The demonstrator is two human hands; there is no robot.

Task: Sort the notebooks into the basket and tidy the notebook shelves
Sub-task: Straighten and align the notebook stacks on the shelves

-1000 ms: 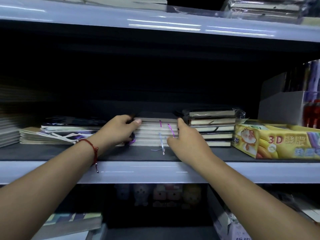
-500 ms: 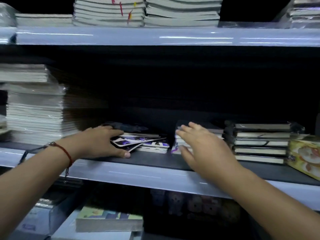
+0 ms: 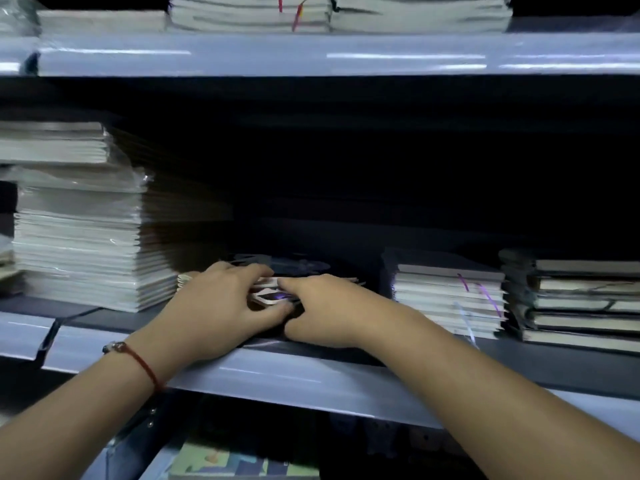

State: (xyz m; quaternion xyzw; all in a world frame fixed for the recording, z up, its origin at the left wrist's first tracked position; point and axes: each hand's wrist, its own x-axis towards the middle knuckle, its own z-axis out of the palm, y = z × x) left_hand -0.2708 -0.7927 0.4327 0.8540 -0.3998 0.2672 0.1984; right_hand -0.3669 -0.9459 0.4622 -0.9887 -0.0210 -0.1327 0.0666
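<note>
A low, messy pile of thin notebooks (image 3: 273, 292) with dark and purple printed covers lies on the middle shelf (image 3: 311, 372). My left hand (image 3: 221, 306) grips the pile's left front, fingers over the top and thumb along the front edge. My right hand (image 3: 329, 310) holds the pile's right front, fingers on top and thumb underneath near the shelf. Both hands hide most of the pile. To its right stands a stack of notebooks with purple ribbon markers (image 3: 446, 296). No basket is in view.
A tall stack of white wrapped notebooks (image 3: 79, 237) stands at the left. Dark-covered notebooks (image 3: 581, 299) are stacked at the far right. More notebook stacks (image 3: 249, 12) sit on the upper shelf. A book with a colourful cover (image 3: 242, 462) lies on the shelf below.
The view has swung left. My left hand went from the ribbon stack to the thin notebooks, and my right hand followed it there; both now hold the messy pile.
</note>
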